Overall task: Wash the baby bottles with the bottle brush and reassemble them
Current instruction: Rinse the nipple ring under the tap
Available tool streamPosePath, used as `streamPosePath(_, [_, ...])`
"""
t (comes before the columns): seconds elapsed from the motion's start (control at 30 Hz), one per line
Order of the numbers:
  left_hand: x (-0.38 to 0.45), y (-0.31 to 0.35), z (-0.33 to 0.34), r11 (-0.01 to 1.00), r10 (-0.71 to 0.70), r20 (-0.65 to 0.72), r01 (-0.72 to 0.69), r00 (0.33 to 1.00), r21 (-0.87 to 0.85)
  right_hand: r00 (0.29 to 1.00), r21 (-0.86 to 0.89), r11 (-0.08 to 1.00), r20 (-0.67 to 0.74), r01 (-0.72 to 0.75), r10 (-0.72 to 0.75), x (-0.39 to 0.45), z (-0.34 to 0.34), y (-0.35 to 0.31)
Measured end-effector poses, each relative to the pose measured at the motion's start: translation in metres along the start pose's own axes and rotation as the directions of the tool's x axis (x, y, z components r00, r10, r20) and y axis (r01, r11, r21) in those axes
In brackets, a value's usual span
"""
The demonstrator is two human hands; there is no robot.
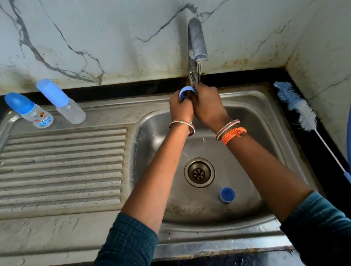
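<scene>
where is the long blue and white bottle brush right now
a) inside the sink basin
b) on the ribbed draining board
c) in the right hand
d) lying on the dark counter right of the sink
d: the long blue and white bottle brush lies on the dark counter right of the steel sink, untouched by either hand.
</scene>
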State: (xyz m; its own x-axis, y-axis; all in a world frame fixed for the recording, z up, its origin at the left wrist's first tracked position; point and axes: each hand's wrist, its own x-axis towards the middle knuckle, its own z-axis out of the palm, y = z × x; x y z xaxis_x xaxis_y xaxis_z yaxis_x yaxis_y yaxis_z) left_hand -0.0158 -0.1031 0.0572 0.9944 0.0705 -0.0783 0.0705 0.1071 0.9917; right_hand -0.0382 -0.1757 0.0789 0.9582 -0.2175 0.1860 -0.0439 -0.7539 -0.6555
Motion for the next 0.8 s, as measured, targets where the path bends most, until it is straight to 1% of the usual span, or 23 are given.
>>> streamPosePath(0.03, [0.004,-0.001,0.0,0.999,-0.011,-0.047,0.013,0.999,0.037,0.995,-0.074,0.993,-0.004,0.097,-0.097,-0.002,-0.001,-0.001])
streamPosePath(0.07, [0.01,-0.004,-0.001,0.997,-0.042,-0.064,0.046,0.997,0.061,0.983,-0.088,0.979,0.004,0.182,-0.183,-0.003,-0.002,0.001])
streamPosePath(0.1, [0.013,-0.004,-0.003,0.993,-0.104,-0.054,0.107,0.993,0.053,0.971,-0.036,0.971,0.023,0.238,-0.237,-0.006,-0.002,0.005])
streamPosePath(0.13, [0.016,-0.005,-0.007,0.986,-0.159,-0.023,0.16,0.987,0.048,0.964,0.056,0.965,0.056,0.256,-0.259,-0.009,-0.005,0.008])
streamPosePath(0.17, [0.02,-0.007,-0.011,0.981,-0.18,0.004,0.179,0.984,0.074,0.975,0.216,0.964,0.118,0.159,-0.187,-0.012,-0.008,0.01])
streamPosePath(0.2, [0.02,-0.007,-0.014,0.981,-0.149,0.043,0.142,0.988,0.132,0.979,0.367,0.93,0.189,0.007,-0.082,-0.015,-0.013,0.009])
streamPosePath(0.23, [0.019,-0.007,-0.017,0.977,-0.066,0.083,0.047,0.994,0.209,0.969,0.482,0.867,0.248,-0.131,0.008,-0.014,-0.014,0.012])
streamPosePath(0.27, [0.015,-0.006,-0.019,0.954,0.049,0.138,-0.087,0.989,0.288,0.963,0.539,0.815,0.257,-0.215,0.084,-0.011,-0.015,0.015])
streamPosePath(0.3, [0.011,-0.005,-0.02,0.917,0.151,0.189,-0.209,0.97,0.34,0.964,0.546,0.802,0.229,-0.243,0.136,-0.007,-0.017,0.019])
streamPosePath(0.33, [0.008,-0.004,-0.018,0.891,0.207,0.22,-0.276,0.953,0.359,0.959,0.534,0.801,0.221,-0.271,0.177,-0.004,-0.018,0.021])
streamPosePath(0.37, [0.005,-0.002,-0.016,0.897,0.21,0.215,-0.275,0.954,0.345,0.962,0.552,0.79,0.206,-0.266,0.18,-0.003,-0.018,0.022])
streamPosePath(0.4, [0.005,-0.001,-0.014,0.925,0.175,0.189,-0.226,0.966,0.304,0.969,0.564,0.79,0.184,-0.24,0.163,-0.002,-0.017,0.022])
streamPosePath(0.43, [0.008,-0.001,-0.012,0.972,0.086,0.158,-0.118,0.984,0.205,0.981,0.551,0.813,0.144,-0.191,0.133,0.0,-0.016,0.022])
streamPosePath(0.47, [0.009,0.001,-0.011,0.998,-0.056,0.162,0.05,0.985,0.046,0.989,0.533,0.834,0.106,-0.143,0.103,0.0,-0.014,0.021])
streamPosePath(0.5, [0.008,0.004,-0.01,0.962,-0.204,0.216,0.236,0.955,-0.136,0.993,0.524,0.844,0.081,-0.117,0.087,0.0,-0.013,0.021])
streamPosePath(0.53, [0.004,0.009,-0.011,0.881,-0.315,0.286,0.391,0.905,-0.266,0.996,0.522,0.848,0.057,-0.093,0.074,-0.002,-0.012,0.021])
streamPosePath(0.57, [0.002,0.012,-0.014,0.802,-0.389,0.324,0.49,0.862,-0.342,0.998,0.494,0.867,0.028,-0.069,0.063,-0.002,-0.01,0.022])
streamPosePath(0.6, [-0.003,0.017,-0.016,0.739,-0.439,0.342,0.551,0.831,-0.388,0.999,0.455,0.89,-0.007,-0.036,0.043,-0.003,-0.008,0.023])
streamPosePath(0.63, [-0.006,0.02,-0.018,0.708,-0.472,0.338,0.578,0.814,-0.405,0.999,0.406,0.914,-0.03,-0.002,0.016,-0.003,-0.008,0.024])
streamPosePath(0.67, [-0.008,0.021,-0.02,0.697,-0.481,0.338,0.587,0.809,-0.412,0.999,0.373,0.928,-0.034,0.024,-0.012,-0.003,-0.007,0.026])
streamPosePath(0.73, [-0.009,0.019,-0.025,0.73,-0.481,0.333,0.581,0.811,-0.36,0.998,0.288,0.956,0.008,0.055,-0.059,-0.006,-0.008,0.025])
streamPosePath(0.8, [-0.01,0.017,-0.028,0.741,-0.481,0.344,0.583,0.807,-0.332,0.997,0.15,0.987,0.048,0.05,-0.058,-0.008,-0.008,0.021])
